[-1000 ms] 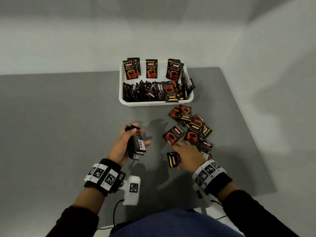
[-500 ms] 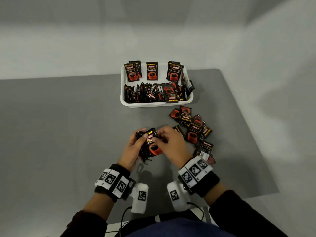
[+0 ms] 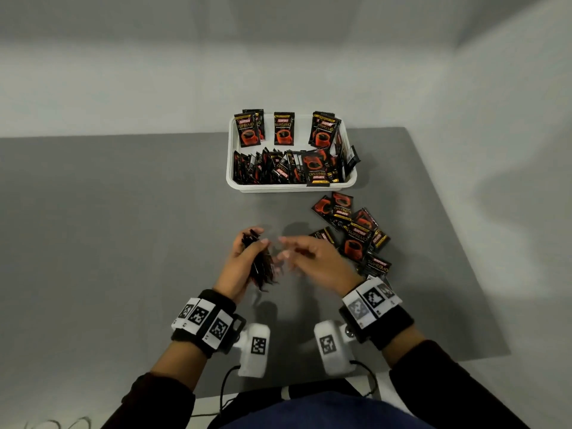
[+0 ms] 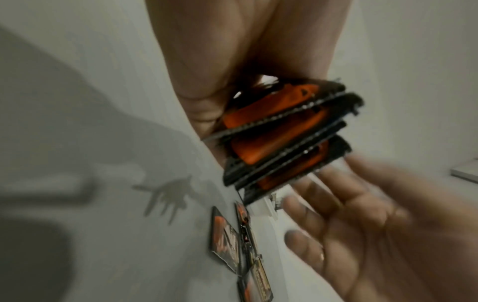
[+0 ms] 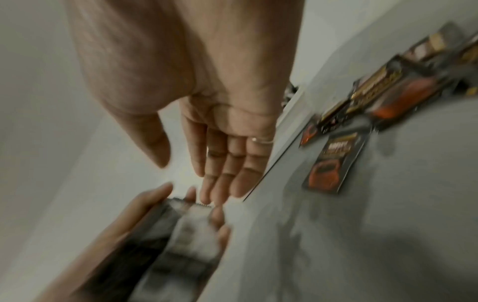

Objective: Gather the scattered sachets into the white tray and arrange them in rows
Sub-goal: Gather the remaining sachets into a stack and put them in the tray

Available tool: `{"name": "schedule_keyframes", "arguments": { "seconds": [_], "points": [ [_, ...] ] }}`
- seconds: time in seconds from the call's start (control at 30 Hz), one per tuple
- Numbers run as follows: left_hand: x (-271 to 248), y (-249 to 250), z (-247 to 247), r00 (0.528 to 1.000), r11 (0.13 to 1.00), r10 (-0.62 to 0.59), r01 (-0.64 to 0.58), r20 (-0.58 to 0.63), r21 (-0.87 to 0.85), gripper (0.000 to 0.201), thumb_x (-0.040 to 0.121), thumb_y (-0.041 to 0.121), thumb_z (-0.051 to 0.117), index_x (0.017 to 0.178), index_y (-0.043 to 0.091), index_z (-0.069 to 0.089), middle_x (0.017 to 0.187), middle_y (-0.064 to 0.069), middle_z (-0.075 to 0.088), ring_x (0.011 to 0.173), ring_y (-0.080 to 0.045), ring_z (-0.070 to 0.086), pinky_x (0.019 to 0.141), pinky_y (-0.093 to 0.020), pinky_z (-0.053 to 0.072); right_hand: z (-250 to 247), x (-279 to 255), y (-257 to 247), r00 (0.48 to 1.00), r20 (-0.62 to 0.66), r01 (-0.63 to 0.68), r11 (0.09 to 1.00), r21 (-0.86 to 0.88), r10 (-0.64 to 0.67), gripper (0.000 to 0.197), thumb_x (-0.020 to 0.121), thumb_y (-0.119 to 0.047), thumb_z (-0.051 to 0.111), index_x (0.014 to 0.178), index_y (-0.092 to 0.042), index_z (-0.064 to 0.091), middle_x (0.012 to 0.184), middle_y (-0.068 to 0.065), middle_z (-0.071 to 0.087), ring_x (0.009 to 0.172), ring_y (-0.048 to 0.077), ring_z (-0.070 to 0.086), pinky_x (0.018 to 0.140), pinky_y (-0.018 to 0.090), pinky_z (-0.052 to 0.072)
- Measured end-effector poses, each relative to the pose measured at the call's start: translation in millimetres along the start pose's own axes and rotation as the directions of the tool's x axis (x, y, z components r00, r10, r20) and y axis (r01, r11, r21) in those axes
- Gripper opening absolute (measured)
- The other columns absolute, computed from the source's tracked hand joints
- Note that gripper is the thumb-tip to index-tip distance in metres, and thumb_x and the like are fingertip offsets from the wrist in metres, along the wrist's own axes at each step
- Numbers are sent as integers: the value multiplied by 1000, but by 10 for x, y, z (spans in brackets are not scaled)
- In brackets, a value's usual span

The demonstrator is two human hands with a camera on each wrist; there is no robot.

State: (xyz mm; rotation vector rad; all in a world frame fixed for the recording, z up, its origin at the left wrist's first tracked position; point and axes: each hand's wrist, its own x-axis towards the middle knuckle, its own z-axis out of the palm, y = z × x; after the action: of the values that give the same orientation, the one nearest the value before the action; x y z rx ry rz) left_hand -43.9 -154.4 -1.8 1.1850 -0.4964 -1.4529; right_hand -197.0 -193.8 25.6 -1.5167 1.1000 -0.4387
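My left hand (image 3: 247,258) grips a stack of black-and-orange sachets (image 3: 261,267) edge-up above the grey table; the same stack of sachets (image 4: 282,139) fills the left wrist view. My right hand (image 3: 309,258) hovers just right of the stack, fingers straight and empty, seen again as an open right hand (image 5: 220,163). Several loose sachets (image 3: 353,236) lie scattered on the table to the right. The white tray (image 3: 291,187) stands beyond them with a packed front row of sachets and three upright groups at the back.
The grey table (image 3: 123,227) ends at its right edge (image 3: 458,243) near the loose sachets. Pale walls rise behind the tray. White wrist cameras with cables hang below both wrists near the table's front edge.
My right hand picked a sachet from the pile, added it to the left hand's stack, and has now let go and drawn slightly away with open fingers.
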Motion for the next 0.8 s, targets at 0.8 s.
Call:
{"name": "schedule_keyframes", "arguments": {
  "seconds": [0.8],
  "points": [
    [-38, 49, -169, 997, 998, -46, 44, -61, -36, 29, 89, 3, 51, 111, 23, 50, 100, -6, 60, 71, -17, 69, 66, -29, 58, -209, 511, 669, 972, -177, -225, 824, -520, 154, 31, 76, 9, 59, 98, -11, 55, 93, 4, 56, 92, 21, 58, 84, 32, 49]
  ]
}}
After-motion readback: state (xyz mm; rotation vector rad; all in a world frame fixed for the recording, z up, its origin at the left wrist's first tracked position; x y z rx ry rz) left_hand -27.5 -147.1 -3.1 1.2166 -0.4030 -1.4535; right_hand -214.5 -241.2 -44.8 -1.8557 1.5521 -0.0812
